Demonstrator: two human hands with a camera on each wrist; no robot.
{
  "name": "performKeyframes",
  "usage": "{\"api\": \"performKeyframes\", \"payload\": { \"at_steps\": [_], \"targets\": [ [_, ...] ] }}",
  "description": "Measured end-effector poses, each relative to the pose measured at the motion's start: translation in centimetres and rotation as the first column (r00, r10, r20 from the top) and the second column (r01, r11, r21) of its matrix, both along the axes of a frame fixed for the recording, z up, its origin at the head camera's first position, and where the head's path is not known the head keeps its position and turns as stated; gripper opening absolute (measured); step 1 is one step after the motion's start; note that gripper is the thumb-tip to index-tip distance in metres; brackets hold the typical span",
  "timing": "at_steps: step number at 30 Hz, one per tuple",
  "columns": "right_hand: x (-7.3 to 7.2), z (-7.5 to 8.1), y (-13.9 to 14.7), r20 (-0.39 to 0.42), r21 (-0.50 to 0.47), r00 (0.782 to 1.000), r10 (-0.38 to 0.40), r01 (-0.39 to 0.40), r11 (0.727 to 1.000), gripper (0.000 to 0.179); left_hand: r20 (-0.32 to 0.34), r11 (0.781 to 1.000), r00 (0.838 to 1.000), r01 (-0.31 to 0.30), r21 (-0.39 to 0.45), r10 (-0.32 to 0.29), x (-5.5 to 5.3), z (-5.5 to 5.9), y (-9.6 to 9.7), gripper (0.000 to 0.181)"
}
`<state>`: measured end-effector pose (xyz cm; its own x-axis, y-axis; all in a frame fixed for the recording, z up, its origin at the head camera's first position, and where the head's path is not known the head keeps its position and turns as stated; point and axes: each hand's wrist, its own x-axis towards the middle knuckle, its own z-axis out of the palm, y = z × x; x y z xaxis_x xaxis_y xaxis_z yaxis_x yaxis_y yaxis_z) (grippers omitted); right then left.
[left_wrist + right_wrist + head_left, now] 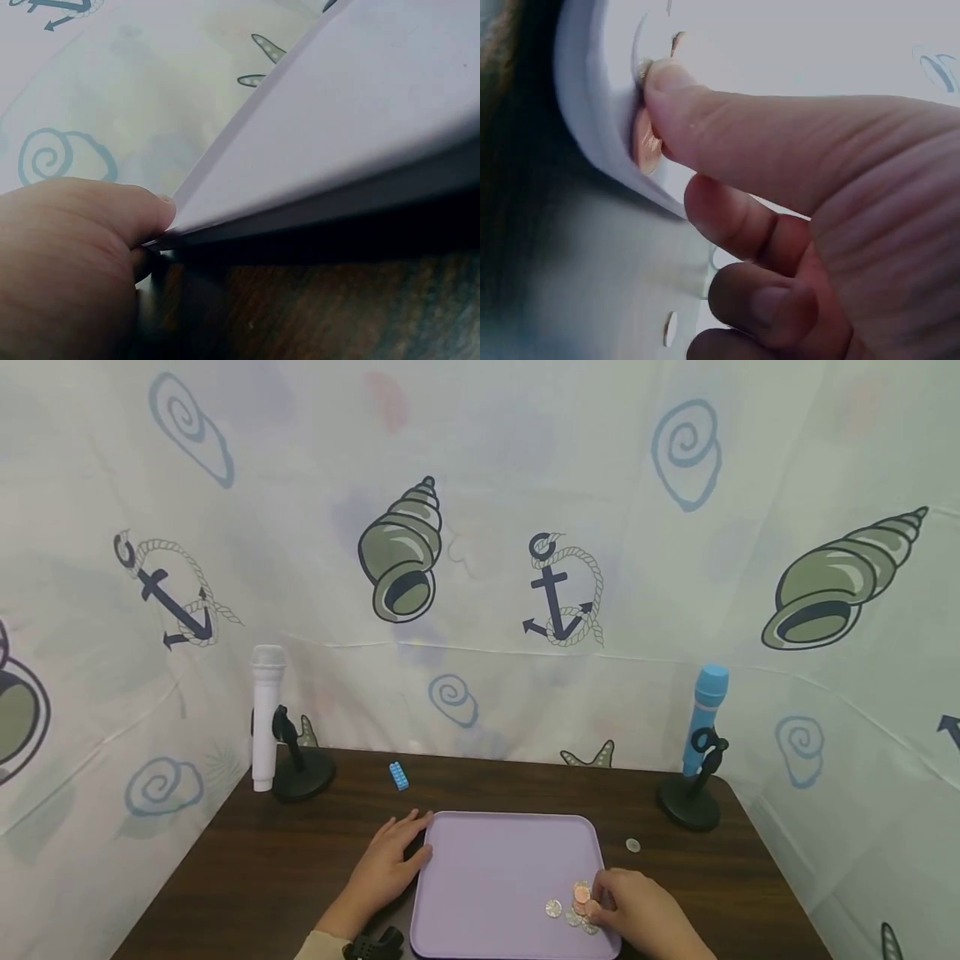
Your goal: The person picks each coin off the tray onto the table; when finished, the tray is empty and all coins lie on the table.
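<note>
A pale purple tray (487, 868) lies on the dark wooden table. Near its lower right corner several coins (582, 893) sit in a loose cluster, some copper, some silver, with one silver coin (553, 908) a little to the left. My right hand (645, 906) reaches over the tray's right rim. Its thumb (676, 97) and a fingertip pinch a coin at the cluster, and a copper coin (646, 144) shows below the thumb in the right wrist view. My left hand (386, 864) touches the tray's left edge with fairly straight fingers; its thumb (142, 210) is by the rim.
Beyond the tray's right side lies another silver coin (633, 845). A blue toy brick (398, 776) is behind the tray. A white microphone (266, 718) on a black stand (303, 774) is at back left, a blue microphone (705, 714) on another stand (688, 806) at back right.
</note>
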<state>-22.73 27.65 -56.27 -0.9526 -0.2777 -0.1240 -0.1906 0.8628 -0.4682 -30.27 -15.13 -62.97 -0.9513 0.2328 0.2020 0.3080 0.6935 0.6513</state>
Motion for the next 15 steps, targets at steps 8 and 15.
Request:
{"api": "performKeyframes", "payload": {
  "at_steps": [8, 15],
  "targets": [
    [-0.5, -0.5, 0.2, -0.096, -0.108, 0.990, 0.100, -0.110, 0.988, 0.018, -0.003, 1.000, 1.000, 0.003, 0.011, -0.003, 0.0, 0.1, 0.1, 0.054],
    [-1.8, -0.6, 1.6, 0.041, -0.482, 0.999, 0.031, -0.007, 0.876, 0.011, -0.011, 1.000, 1.000, 0.004, 0.011, -0.004, 0.0, -0.1, -0.1, 0.054]
  ]
}}
